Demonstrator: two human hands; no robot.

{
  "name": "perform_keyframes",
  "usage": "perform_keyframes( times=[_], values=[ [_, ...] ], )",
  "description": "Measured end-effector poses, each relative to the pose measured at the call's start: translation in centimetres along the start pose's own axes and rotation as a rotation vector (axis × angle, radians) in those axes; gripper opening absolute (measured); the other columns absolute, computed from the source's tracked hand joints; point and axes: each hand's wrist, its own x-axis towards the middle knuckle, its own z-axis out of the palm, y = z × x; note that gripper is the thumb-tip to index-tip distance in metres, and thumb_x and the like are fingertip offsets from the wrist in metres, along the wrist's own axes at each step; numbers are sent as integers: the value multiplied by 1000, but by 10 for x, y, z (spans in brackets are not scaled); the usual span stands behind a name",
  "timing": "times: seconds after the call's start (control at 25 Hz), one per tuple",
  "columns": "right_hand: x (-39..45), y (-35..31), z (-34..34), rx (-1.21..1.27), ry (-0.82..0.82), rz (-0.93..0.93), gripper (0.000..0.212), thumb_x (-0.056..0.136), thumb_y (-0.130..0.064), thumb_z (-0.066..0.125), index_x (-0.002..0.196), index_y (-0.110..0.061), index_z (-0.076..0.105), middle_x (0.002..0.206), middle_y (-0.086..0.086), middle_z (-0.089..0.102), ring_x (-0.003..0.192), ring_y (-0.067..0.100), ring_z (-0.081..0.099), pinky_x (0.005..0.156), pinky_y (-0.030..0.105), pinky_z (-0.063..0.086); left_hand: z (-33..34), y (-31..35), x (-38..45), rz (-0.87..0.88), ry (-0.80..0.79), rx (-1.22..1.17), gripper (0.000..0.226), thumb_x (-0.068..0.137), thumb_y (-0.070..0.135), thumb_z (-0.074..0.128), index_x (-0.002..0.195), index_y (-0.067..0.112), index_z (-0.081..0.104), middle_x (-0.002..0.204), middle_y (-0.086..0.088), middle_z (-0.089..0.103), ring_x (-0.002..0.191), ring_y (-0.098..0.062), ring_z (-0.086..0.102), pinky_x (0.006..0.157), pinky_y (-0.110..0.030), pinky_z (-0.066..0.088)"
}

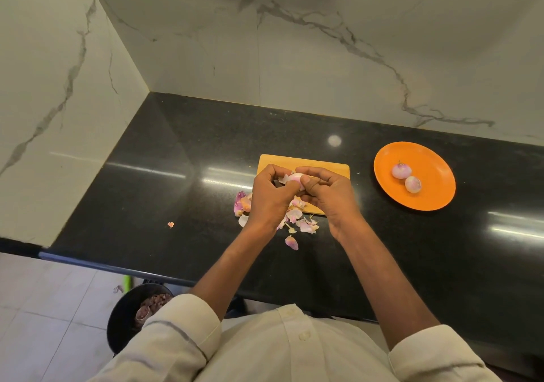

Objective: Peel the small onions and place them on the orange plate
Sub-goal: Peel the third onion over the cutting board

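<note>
A small pale pink onion sits between both my hands above the wooden cutting board. My left hand curls round its left side, where a loose flap of skin sticks out. My right hand grips it from the right, thumb on top. Most of the onion is hidden by my fingers. To the right, the orange plate holds two peeled onions side by side.
Pink onion skins lie scattered at the board's near edge, with one scrap further left on the black counter. Marble walls close the back and left. A dark bin with scraps stands on the floor below the counter edge.
</note>
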Motion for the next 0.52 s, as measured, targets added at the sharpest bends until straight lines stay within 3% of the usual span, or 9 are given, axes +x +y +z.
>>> perform_keyframes(
  times=[0.16, 0.24, 0.36, 0.52],
  values=[
    [0, -1, 2, 15, -2, -2, 18, 99, -9, 70, 107, -22, 79, 100, 2, 81, 93, 19, 78, 79, 28, 64, 4, 0, 0, 2, 44, 20, 17, 92, 12, 78, 107, 9, 69, 102, -12, 71, 97, -30, 71, 84, -44, 65],
    [-1, -1, 2, 47, -15, 17, 18, 100, -9, 68, 110, -19, 79, 101, 3, 81, 90, 19, 78, 80, 29, 65, 1, -1, 2, -3, 51, -2, 14, 93, 10, 78, 104, 7, 71, 98, -15, 72, 92, -30, 72, 82, -45, 66],
    [1, -1, -1, 86, -29, 53, 17, 104, -12, 63, 110, -19, 77, 106, 7, 80, 89, 21, 78, 82, 32, 65, -8, 1, 4, -25, -22, -76, 15, 97, 11, 77, 105, 0, 72, 97, -22, 74, 82, -25, 72, 75, -39, 65],
    [3, -3, -3, 144, -48, 85, 21, 108, -20, 56, 109, -22, 77, 105, 4, 79, 88, 17, 75, 84, 33, 63, -11, 3, 5, -35, -94, -100, 19, 104, 18, 70, 111, 1, 73, 101, -19, 78, 84, -27, 76, 83, -41, 67]
  ],
)
